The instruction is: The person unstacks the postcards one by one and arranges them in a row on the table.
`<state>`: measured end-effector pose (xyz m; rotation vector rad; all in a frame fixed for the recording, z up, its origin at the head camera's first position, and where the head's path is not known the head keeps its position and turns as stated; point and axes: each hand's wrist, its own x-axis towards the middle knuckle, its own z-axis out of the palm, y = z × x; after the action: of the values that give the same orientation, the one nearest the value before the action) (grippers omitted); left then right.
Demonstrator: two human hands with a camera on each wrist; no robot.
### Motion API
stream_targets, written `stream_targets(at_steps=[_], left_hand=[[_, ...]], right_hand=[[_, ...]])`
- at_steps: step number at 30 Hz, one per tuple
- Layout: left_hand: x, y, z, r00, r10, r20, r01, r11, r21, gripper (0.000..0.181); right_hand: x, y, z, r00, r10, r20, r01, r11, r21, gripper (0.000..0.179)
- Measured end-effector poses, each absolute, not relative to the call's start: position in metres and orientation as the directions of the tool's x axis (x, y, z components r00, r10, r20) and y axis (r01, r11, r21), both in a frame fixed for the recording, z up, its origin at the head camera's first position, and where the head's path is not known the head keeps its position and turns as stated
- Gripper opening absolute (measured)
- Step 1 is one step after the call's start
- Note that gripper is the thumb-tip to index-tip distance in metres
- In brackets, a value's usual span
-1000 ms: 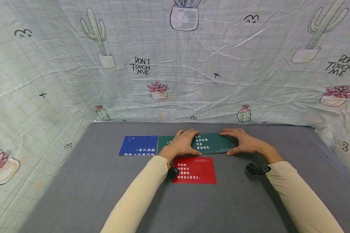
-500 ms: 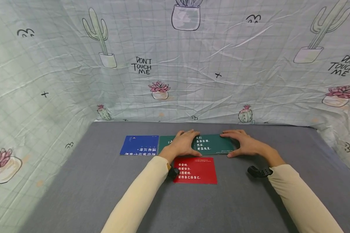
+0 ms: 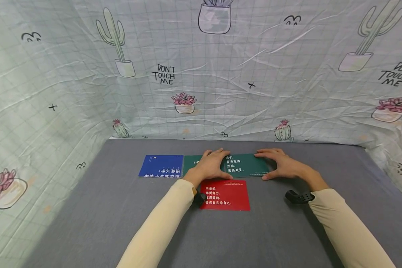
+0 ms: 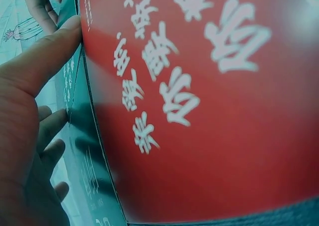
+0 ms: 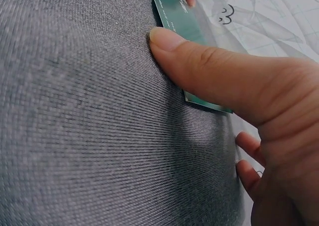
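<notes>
A green card (image 3: 246, 168) with white lettering lies flat at the back of the table. My left hand (image 3: 208, 166) spans its left end, thumb at the near edge and fingertips at the far edge. My right hand (image 3: 284, 166) holds the right end the same way; its thumb (image 5: 199, 61) lies along the near edge in the right wrist view. Partly under my left hand is a second green card (image 3: 190, 161), with a blue card (image 3: 160, 166) beside it on the left. A red card (image 3: 227, 197) lies just in front, close to my left thumb (image 4: 50, 51).
Grey cloth (image 3: 114, 223) covers the table. Behind it and at the sides hangs a pale curtain (image 3: 221, 100) printed with cacti, meeting the table's far edge. Both wrists wear dark bands (image 3: 299, 197).
The right green card has turned slightly and now lies straighter in line with the other two. Both hands stay at its ends. The whole view has shifted a little.
</notes>
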<state>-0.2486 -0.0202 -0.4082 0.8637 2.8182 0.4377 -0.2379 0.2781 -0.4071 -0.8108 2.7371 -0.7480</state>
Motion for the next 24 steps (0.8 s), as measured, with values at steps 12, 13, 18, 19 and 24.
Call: stream_targets(at_steps=[12,13,18,19,24], left_hand=[[-0.245,-0.025,-0.406,-0.819,0.571,-0.050,0.520,0.777,0.356,0.091],[-0.245,-0.026,-0.406,-0.820,0.571,-0.047,0.518,0.774,0.364,0.091],[-0.245,-0.030,-0.404,-0.827,0.561,-0.034,0.509,0.772,0.380,0.090],[-0.245,-0.031,-0.404,-0.828,0.560,-0.034,0.507,0.773,0.382,0.090],[-0.245,-0.034,-0.404,-0.828,0.560,-0.035,0.507,0.772,0.383,0.091]], right_hand=[[-0.237,0.277,-0.406,-0.831,-0.556,-0.025,-0.466,0.718,-0.517,0.079],[-0.237,0.277,-0.406,-0.830,-0.557,-0.025,-0.465,0.716,-0.520,0.079],[-0.235,0.277,-0.406,-0.826,-0.564,-0.019,-0.471,0.708,-0.526,0.079],[-0.235,0.277,-0.406,-0.824,-0.566,-0.015,-0.475,0.705,-0.527,0.079],[-0.234,0.277,-0.407,-0.828,-0.561,-0.006,-0.474,0.706,-0.526,0.080]])
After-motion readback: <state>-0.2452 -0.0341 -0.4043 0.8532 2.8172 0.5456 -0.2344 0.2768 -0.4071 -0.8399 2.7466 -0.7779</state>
